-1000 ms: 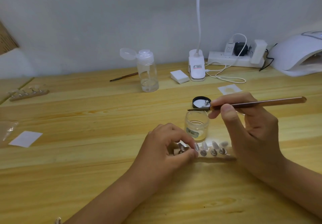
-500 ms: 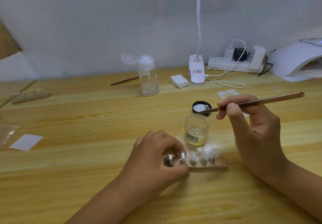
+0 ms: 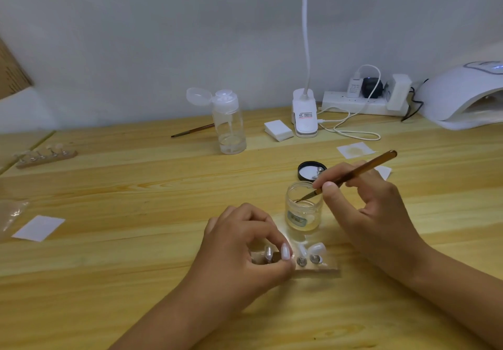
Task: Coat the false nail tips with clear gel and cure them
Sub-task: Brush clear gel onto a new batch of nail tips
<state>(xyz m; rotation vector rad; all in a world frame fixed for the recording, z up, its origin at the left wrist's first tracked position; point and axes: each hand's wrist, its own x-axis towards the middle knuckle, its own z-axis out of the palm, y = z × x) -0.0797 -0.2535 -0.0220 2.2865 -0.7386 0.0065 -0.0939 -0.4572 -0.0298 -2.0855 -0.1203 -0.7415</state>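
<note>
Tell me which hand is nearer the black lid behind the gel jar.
Right. The right hand, holding the brush, sits just right of the black lid; the left hand holds the nail stand, on the near side of the jar, farther off.

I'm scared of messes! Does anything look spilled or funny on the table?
Nothing is spilled. The tall bottle at the back has its flip cap hanging open, and one paper square behind the right hand has a yellowish stain. The jar is open for the brush.
</note>
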